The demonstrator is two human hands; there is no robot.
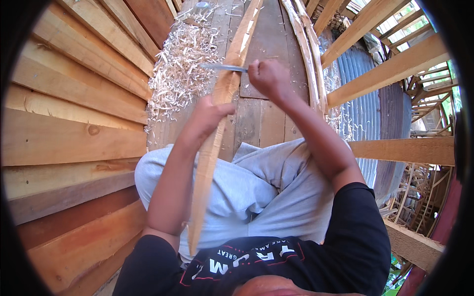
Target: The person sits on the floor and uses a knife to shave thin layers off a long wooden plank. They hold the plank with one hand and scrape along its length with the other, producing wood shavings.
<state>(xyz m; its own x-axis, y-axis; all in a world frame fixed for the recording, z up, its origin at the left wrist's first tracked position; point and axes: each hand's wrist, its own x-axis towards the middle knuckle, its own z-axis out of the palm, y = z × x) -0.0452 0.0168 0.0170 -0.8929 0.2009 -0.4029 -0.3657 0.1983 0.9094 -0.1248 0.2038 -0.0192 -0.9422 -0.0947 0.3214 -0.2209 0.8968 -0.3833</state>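
Note:
A long, flat strip of pale wood [208, 154] runs from my lap up toward the far end of the floor. My left hand [211, 114] is wrapped round the strip near its middle, thumb across the top. In my right fist [269, 78] is a knife, its handle hidden by the fingers. The knife's blade [219, 66] lies crosswise over the strip, a little beyond my left hand, and points left. Lighter, freshly cut patches show along the strip's far right edge. Its near end tapers to a point above my lap.
Curled wood shavings [180, 69] are heaped on the plank floor [266, 118] at the left. A slatted board wall [74, 133] rises close on my left. Two thin peeled poles [310, 54] lie to the right, beside wooden posts [390, 71] and corrugated metal sheeting [358, 84].

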